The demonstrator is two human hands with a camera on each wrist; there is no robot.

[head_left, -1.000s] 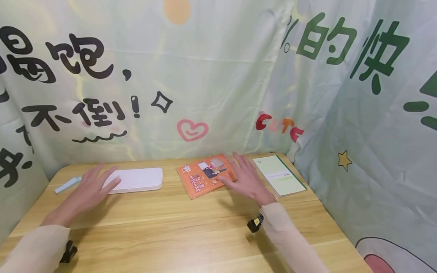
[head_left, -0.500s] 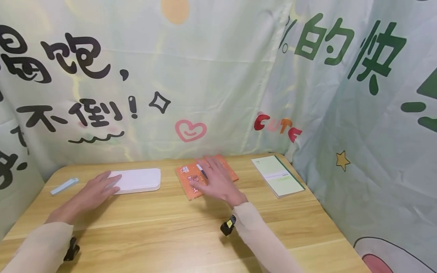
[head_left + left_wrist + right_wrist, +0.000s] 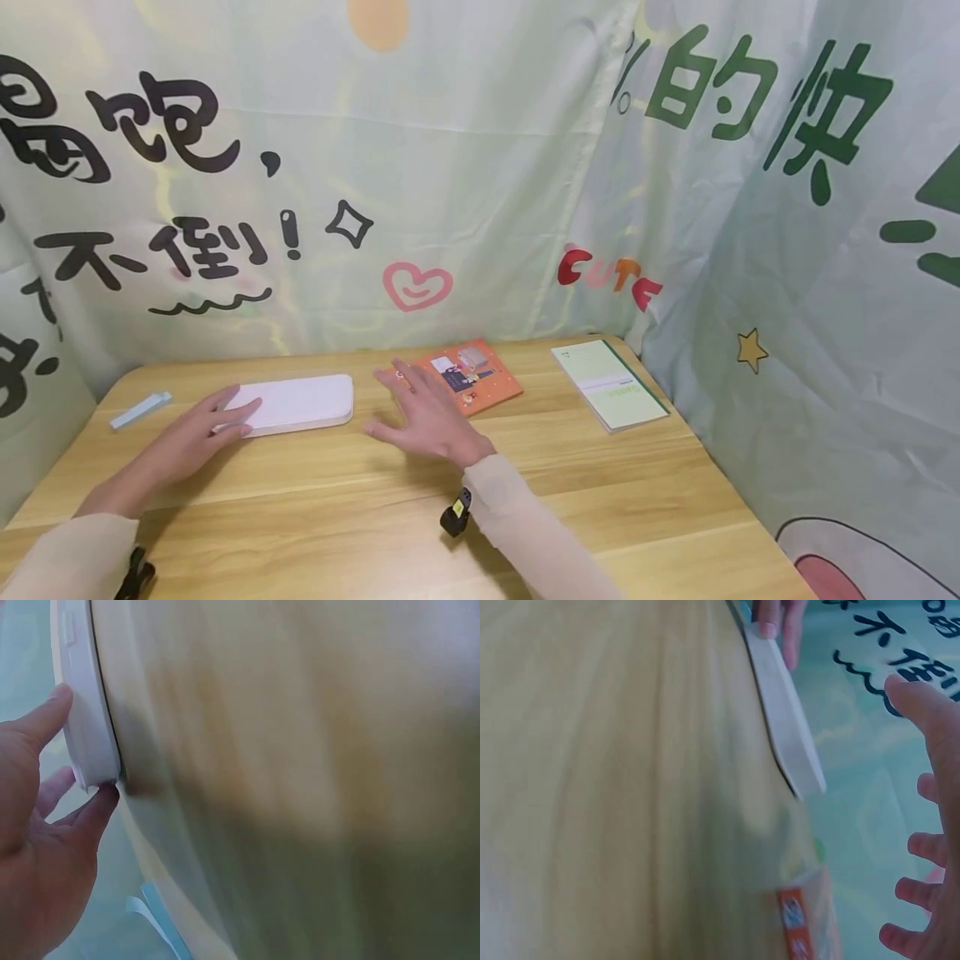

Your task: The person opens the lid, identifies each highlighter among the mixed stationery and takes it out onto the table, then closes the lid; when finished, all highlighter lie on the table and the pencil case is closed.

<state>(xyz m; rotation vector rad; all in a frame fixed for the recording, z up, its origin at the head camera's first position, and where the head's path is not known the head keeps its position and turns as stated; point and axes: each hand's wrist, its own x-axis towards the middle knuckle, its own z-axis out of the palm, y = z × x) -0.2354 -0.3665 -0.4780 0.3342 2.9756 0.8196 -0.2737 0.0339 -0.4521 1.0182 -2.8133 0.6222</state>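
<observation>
A flat white case with rounded corners (image 3: 303, 404) lies on the left part of the table. At its left end my left hand (image 3: 183, 437) grips it; in the left wrist view the thumb presses one long edge of the case (image 3: 88, 712) and fingers touch its end. My right hand (image 3: 431, 417) hovers with spread fingers over the left part of an orange book (image 3: 483, 375), covering some of its cover. In the right wrist view the fingers of the right hand (image 3: 949, 810) hold nothing.
A light-blue, narrow clip-like piece (image 3: 141, 410) lies left of the case. To the right of the book is a pale green notebook (image 3: 611, 385). A printed cloth (image 3: 487, 183) hangs behind the wooden table (image 3: 337, 508) and along its right side.
My right hand has moved left across the orange book towards the white case. My left hand has closed on the case's left end, and the case has shifted slightly towards me.
</observation>
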